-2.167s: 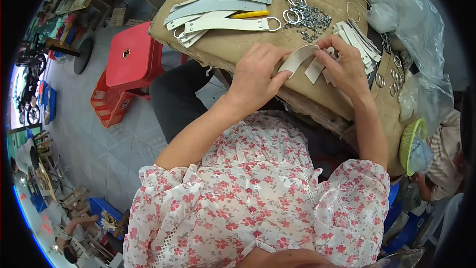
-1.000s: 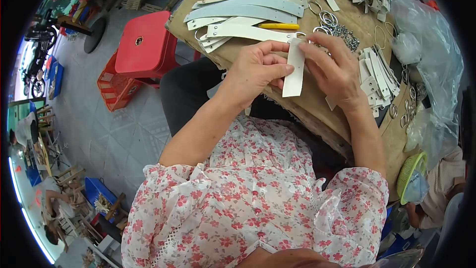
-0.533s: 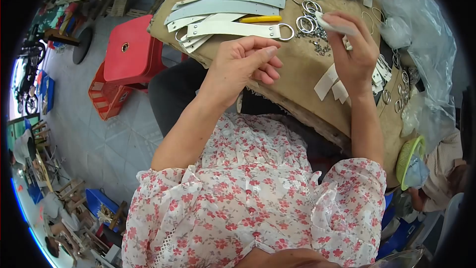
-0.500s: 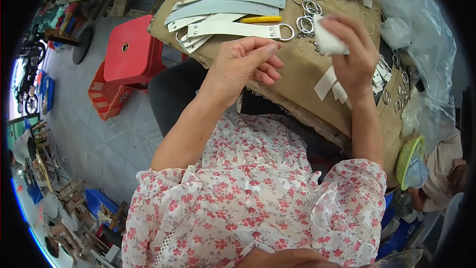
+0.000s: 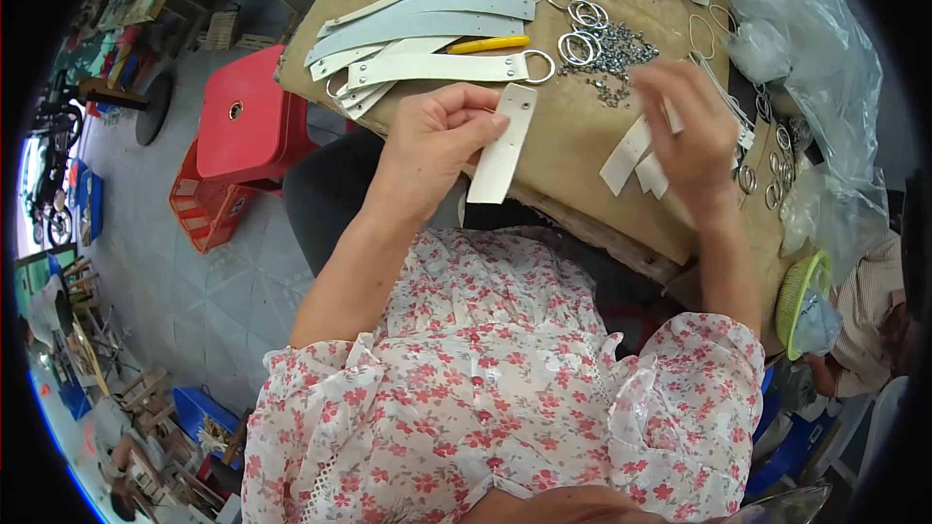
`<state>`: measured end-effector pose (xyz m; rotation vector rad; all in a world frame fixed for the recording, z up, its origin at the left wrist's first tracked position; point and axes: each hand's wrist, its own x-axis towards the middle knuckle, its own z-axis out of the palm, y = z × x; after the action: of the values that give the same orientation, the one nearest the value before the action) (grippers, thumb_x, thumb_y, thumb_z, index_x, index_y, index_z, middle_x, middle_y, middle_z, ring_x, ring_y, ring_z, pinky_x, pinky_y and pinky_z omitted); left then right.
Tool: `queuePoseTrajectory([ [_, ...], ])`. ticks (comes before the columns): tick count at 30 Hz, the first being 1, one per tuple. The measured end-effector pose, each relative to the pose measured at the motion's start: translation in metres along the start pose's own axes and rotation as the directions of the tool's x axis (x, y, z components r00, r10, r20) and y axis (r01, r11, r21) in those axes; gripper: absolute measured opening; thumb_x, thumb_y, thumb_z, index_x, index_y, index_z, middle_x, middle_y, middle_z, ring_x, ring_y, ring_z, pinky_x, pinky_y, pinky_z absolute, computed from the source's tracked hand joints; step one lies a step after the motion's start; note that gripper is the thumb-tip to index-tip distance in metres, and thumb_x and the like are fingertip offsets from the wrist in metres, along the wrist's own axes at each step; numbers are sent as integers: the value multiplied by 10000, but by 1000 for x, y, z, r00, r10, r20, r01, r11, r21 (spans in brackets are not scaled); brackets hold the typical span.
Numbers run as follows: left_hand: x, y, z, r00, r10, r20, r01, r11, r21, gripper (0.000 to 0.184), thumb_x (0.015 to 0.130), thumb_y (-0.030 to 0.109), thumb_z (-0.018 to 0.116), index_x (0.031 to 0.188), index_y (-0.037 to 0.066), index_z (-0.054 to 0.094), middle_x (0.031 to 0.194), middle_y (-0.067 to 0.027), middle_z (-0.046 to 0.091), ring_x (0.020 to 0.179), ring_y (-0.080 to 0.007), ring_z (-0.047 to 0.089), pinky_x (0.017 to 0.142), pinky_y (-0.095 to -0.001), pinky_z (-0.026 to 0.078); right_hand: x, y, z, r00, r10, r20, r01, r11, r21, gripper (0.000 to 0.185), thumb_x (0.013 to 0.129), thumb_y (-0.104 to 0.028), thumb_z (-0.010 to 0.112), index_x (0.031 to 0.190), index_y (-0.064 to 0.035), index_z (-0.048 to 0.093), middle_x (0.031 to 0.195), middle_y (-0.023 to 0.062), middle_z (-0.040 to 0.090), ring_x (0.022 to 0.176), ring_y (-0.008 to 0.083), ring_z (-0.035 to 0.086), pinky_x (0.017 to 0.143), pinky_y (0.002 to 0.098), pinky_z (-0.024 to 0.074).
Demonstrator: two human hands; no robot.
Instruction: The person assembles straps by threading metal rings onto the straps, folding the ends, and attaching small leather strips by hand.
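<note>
A short white strap (image 5: 502, 150) with holes and a metal stud near its top is pinched between the thumb and fingers of my left hand (image 5: 434, 141). My right hand (image 5: 684, 131) is raised over the table's right part, smeared by motion, its fingertips near the loose metal studs (image 5: 621, 47); whether it holds anything is hidden. Beside it lie short white strips (image 5: 626, 157). Long pale straps (image 5: 437, 27) are piled at the upper left, the front one (image 5: 437, 69) fitted with a metal ring (image 5: 539, 66). More rings (image 5: 579, 48) lie by the studs.
A yellow tool (image 5: 488, 44) rests on the straps. At the right are clear plastic bags (image 5: 815, 49), several rings (image 5: 777, 165) and a green basket (image 5: 802, 301). A red stool (image 5: 243, 112) stands left of the brown-covered table (image 5: 573, 126). Another person (image 5: 864, 311) is at the far right.
The short white strap, earlier in my right hand, is now in my left hand. My right hand is over the table beside the short strips. The view has shifted slightly.
</note>
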<state>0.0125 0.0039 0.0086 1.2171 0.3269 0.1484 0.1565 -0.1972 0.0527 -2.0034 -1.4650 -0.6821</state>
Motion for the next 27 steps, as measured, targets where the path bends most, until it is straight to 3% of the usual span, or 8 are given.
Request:
queuePoseTrajectory([
  [1,1,1,-1,1000,-5,1,5,1000,11,193,852,54,641,1010,-55,620,795,-47,671,638,-57,602,563,-187,473,-1,8,-6,989,147,20,-148,988,35,123,811,12,647,934,2,642,893,110,646,751,221,636,647,285,505],
  [2,1,0,-1,1000,-6,5,6,1000,12,193,852,54,641,1010,-55,620,795,-47,671,638,-57,602,563,-187,473,-3,14,-8,989,150,19,-150,988,32,123,811,12,647,934,2,642,893,110,646,751,221,636,647,285,505],
  [5,2,-5,-1,1000,-3,-3,3,1000,13,190,854,57,638,1010,-50,622,791,-46,671,634,-53,598,557,-189,467,-15,22,-7,928,289,234,-310,949,61,92,835,5,620,924,24,626,886,104,631,748,222,623,657,298,484],
  [11,1,-3,-2,1000,-5,-11,5,999,41,192,858,59,634,1016,-49,623,798,-40,672,637,-43,592,563,-182,461,-21,20,-2,892,307,331,-340,939,47,90,825,2,616,907,40,615,908,108,614,784,259,608,714,312,475],
  [27,1,-4,-1,1000,-15,-24,16,999,33,187,860,60,634,1012,-48,624,783,-25,668,629,-25,576,554,-169,442,-18,27,-3,880,348,322,-372,928,15,93,820,7,598,906,33,619,933,107,606,817,273,606,727,329,472],
])
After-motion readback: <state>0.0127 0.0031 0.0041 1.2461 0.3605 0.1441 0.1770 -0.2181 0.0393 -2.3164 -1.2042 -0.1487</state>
